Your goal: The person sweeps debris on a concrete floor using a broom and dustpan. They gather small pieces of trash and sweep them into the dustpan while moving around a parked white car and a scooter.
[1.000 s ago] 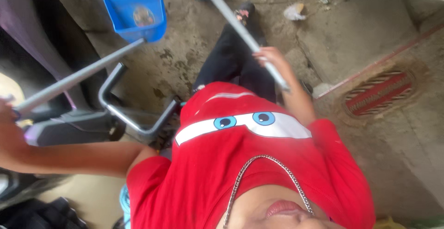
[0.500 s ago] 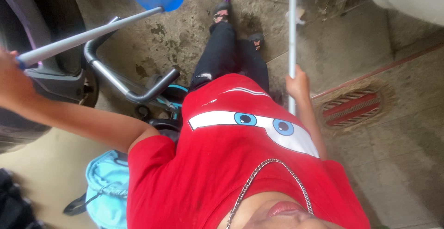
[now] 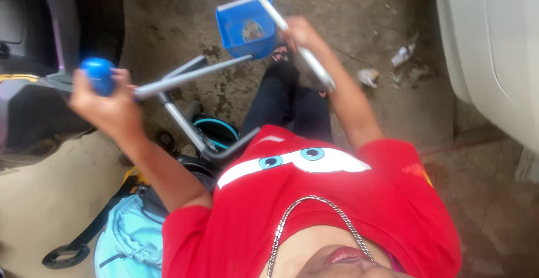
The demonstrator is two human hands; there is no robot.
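Left hand [image 3: 106, 107] is closed on the blue dustpan [image 3: 245, 26] handle; right hand [image 3: 300, 34] clasps a grey pole, probably a broom. Paper scraps [image 3: 402, 56] remain unswept on the floor [image 3: 348, 8].

The left hand [image 3: 106, 101] sat at the near end of the dustpan handle [image 3: 191, 75], which ran rightward and away to the dustpan [image 3: 240, 31] hanging above the floor [image 3: 168, 8]. The right hand [image 3: 300, 34] gripped the pole [image 3: 281, 25] just right of the dustpan. Paper scraps [image 3: 387, 67] lay on the floor to the right, near a cabinet [image 3: 494, 48]. A bent tube frame [image 3: 191, 132] stood below the handle, and a bag [image 3: 132, 239] lay nearest, at lower left.
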